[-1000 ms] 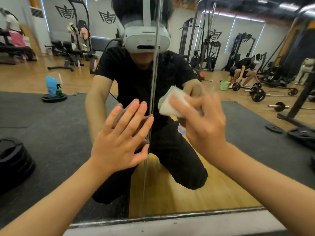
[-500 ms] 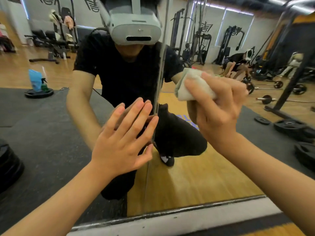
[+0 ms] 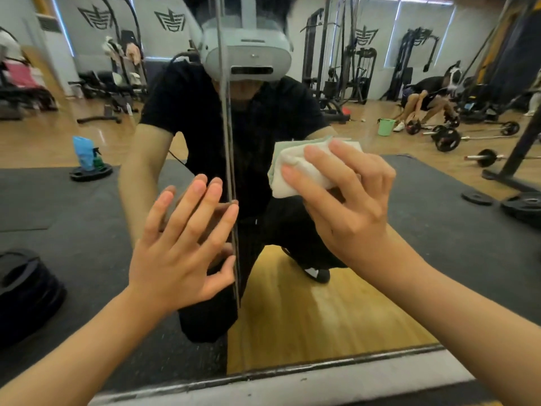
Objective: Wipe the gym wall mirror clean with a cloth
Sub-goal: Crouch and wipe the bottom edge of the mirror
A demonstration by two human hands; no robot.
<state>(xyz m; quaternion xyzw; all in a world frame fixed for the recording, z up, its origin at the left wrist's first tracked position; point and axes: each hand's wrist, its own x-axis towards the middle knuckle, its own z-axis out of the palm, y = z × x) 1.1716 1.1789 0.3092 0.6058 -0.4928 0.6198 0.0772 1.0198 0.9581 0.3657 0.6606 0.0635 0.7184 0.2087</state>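
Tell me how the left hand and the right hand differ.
The left hand presses flat on the mirror, fingers straight; the right hand has curled fingers. The left hand holds nothing; the right hand grips a white cloth. Both reach to the mirror.

Two hands — left hand [image 3: 175, 253] at eight o'clock, right hand [image 3: 348, 206] at three. One cloth [image 3: 301, 171]. One mirror [image 3: 336, 317]. Reflected — one bucket [image 3: 385, 126] at two, one spray bottle [image 3: 98, 161] at nine.
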